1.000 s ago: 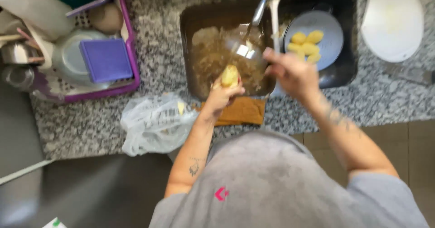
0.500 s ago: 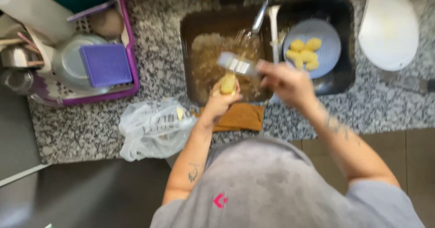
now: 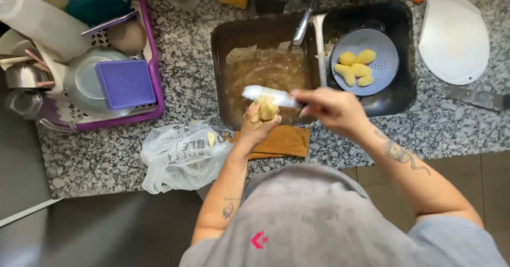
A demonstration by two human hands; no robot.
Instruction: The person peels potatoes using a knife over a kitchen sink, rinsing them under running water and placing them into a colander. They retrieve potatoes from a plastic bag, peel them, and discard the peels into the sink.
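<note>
Both hands busy: my left hand (image 3: 255,125) clamps the potato (image 3: 267,108); my right hand (image 3: 328,106) grips the knife (image 3: 268,94), mid-peel. Rotating comes next, I judge.

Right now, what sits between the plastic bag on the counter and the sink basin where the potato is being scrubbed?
In the head view, a folded brown cloth lies on the granite counter between the plastic bag and the sink, under the left hand holding the potato.
</note>
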